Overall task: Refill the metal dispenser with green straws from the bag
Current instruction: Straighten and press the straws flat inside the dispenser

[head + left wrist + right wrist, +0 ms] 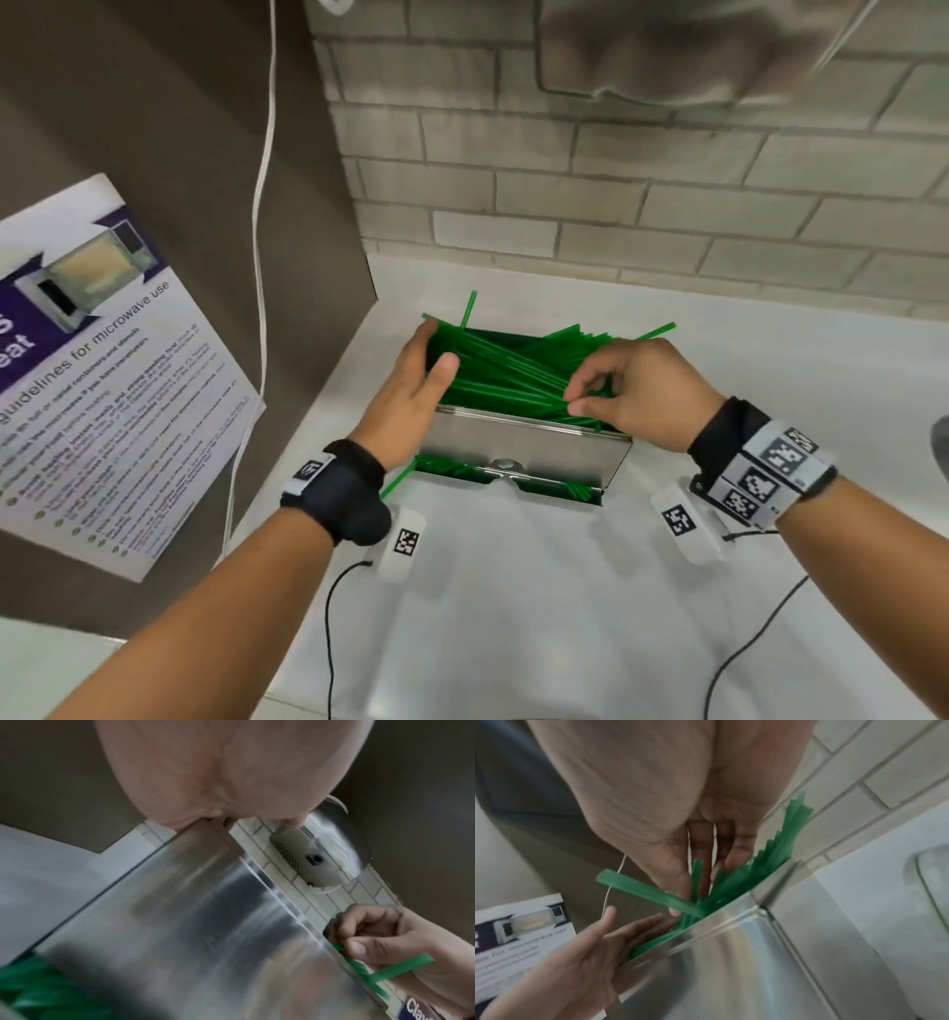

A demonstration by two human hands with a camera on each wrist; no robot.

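Observation:
The metal dispenser (529,447) stands on the white counter, its open top heaped with green straws (503,370) lying crosswise; some poke over the rims. My left hand (436,347) lies with straight fingers against the dispenser's left end, touching the straw ends. My right hand (577,397) reaches in from the right and pinches green straws between thumb and curled fingers. The left wrist view has the dispenser's front (205,923) and my right hand (359,939) on a straw (401,967). The right wrist view has my right hand (687,882) among the straws (757,866) and my left hand (618,935) flat at the rim. No bag is in view.
A brown panel with a microwave-use poster (102,370) and a hanging white cable (262,257) closes the left side. The tiled wall (667,205) stands right behind, with a metal wall unit (667,46) above. A straw (398,480) juts from the lower tray. White counter (513,591) spreads in front.

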